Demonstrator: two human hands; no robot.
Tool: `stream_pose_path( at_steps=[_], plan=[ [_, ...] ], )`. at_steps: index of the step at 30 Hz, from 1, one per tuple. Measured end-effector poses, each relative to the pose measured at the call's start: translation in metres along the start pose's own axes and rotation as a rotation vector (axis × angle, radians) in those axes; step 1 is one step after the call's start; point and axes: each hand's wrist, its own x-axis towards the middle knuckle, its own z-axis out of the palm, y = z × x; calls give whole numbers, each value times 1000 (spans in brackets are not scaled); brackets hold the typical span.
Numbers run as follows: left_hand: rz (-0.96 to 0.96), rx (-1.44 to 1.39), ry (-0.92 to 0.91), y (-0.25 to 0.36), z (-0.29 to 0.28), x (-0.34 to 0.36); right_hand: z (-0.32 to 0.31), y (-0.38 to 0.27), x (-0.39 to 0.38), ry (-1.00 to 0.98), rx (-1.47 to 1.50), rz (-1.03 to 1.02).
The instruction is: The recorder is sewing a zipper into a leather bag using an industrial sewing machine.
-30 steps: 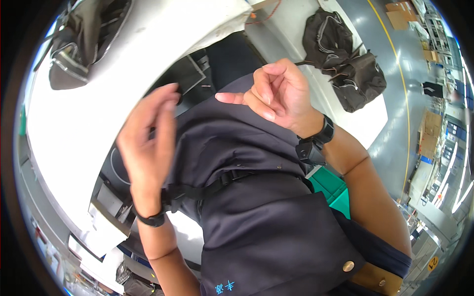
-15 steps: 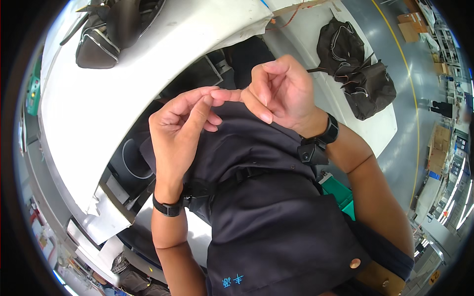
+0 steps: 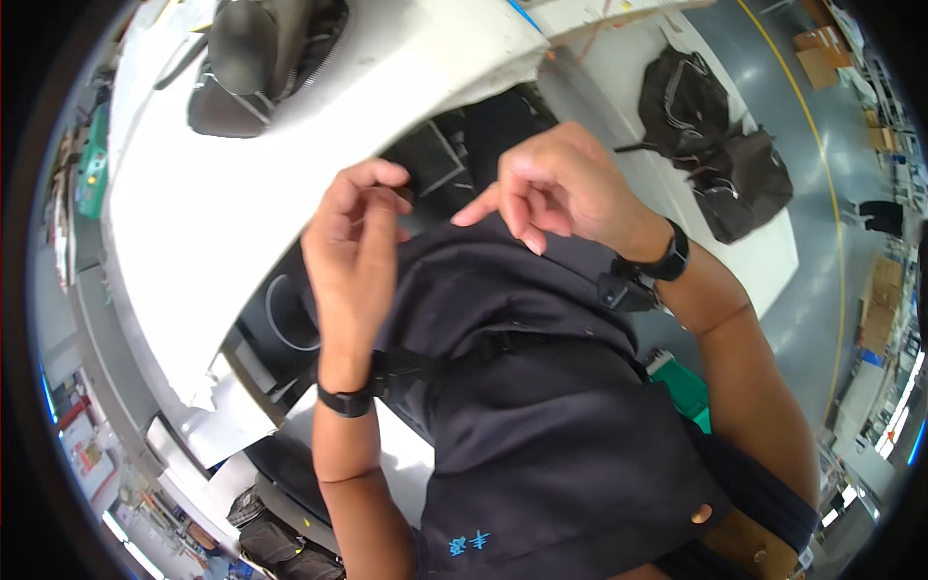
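Observation:
My left hand (image 3: 353, 227) is raised over my dark apron (image 3: 541, 416), fingers curled and thumb drawn in against them; whether anything small sits in that pinch is hidden. Across a gap to the right, my right hand (image 3: 556, 188) points its index finger toward the left hand, the other fingers loosely bent, and no object shows in it. The two hands do not touch. Both wrists carry black straps with small black devices.
A white worktable (image 3: 184, 242) curves along the left, bearing a dark bag (image 3: 232, 97) with zips. More dark bags (image 3: 744, 184) lie on a white surface at the right. Beyond runs a grey floor (image 3: 783, 87) with a yellow line; cardboard boxes (image 3: 884, 290) stand farther off.
My left fingers have come off my right index finger, and the hands have moved apart. My right hand has turned downward. The whole view has shifted slightly.

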Motion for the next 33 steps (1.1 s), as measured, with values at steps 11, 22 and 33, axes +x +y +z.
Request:
stream_pose_path(
  at_steps=[11,22,33],
  plan=[
    [103,313,245,15,-26,33,6,9,48,160,-749,-125],
    [238,-17,502,33,-7,148,-18,-7,210,557,-959,-860],
    [267,-235,352,3,-57,183,27,41,211,632,-831,-758]
  ],
)
